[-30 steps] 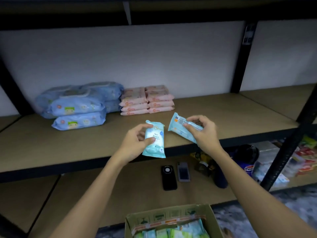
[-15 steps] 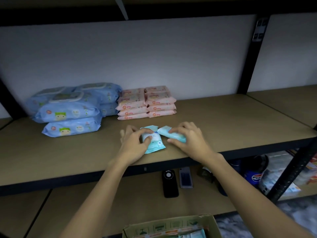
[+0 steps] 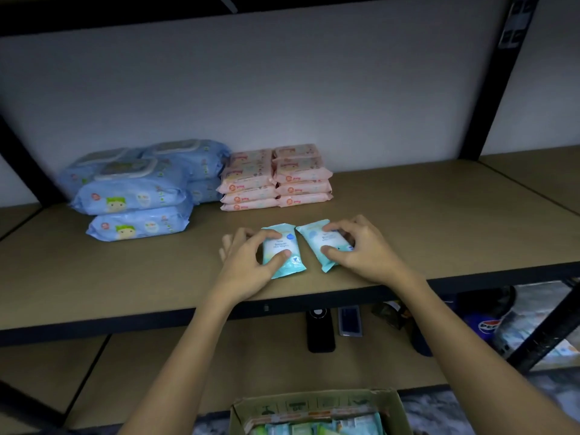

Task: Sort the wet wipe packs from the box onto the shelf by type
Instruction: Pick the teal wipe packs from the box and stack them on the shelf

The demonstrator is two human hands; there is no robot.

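Hands were both down on the brown shelf board (image 3: 408,221) in the middle of the frame, each one on a small teal pack. The left hand (image 3: 248,265) held the left teal pack (image 3: 282,251), with the thumb pressed on its lower part and the index finger curled over its top edge. The right hand (image 3: 361,249) held the right teal pack (image 3: 323,244) in the same way, thumb low and fingers bent over the far end. The two packs lay flat on the board, just beside each other; their upper corners looked to be touching, and the right one was tilted to the left.

Behind them, toward the wall, stood two neat stacks of pink packs (image 3: 276,178) side by side. In the centre left of the frame lay the big blue packs (image 3: 138,189), piled in a looser heap, just beside the pink ones.

At the bottom edge of the frame the cardboard box (image 3: 317,403) stood open, with more green and teal packs inside, though only their tops could be seen.

On the lower shelf, under the hands, a black phone (image 3: 320,331) and a smaller flat device (image 3: 350,321) lay near each other. Further to the right, the things there were too dark and blurred to tell.
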